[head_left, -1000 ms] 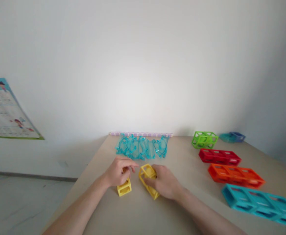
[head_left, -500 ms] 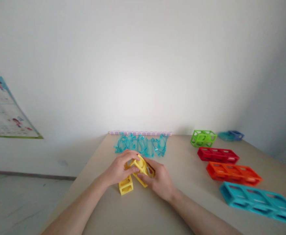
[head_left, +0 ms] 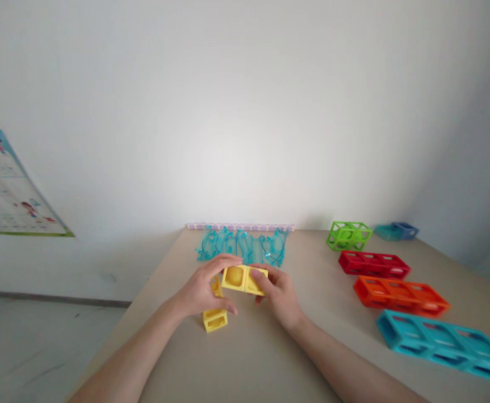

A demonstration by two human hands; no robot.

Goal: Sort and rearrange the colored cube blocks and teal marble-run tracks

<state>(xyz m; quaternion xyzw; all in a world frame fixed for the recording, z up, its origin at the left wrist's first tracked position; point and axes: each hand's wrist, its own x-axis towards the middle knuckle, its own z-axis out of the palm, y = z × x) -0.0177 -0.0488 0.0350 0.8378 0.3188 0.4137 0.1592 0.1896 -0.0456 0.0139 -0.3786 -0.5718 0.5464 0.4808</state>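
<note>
Between my hands, just above the table, is a yellow block [head_left: 234, 276] made of two joined hollow cubes, its long side facing me. My right hand [head_left: 282, 296] is closed on its right end, thumb pressed on the front face. My left hand [head_left: 198, 288] arches at the left end, fingertips at the top edge and thumb spread away below, off the block. Behind and under that left hand stands a second yellow block [head_left: 215, 321] on the table, partly hidden by the fingers and thumb.
Clear blue plastic pieces [head_left: 245, 247] lie beyond my hands, before a patterned strip [head_left: 245, 227] along the wall. To the right sit rows of a green block [head_left: 348, 235], a red block [head_left: 373, 264], an orange block [head_left: 401, 295] and a turquoise block [head_left: 444, 343]. Blue blocks [head_left: 403, 230] stand in the far corner.
The held yellow block has turned from a steep slant to nearly level, lifting off the table. My left thumb has come away from it. The second yellow block has stayed put.
</note>
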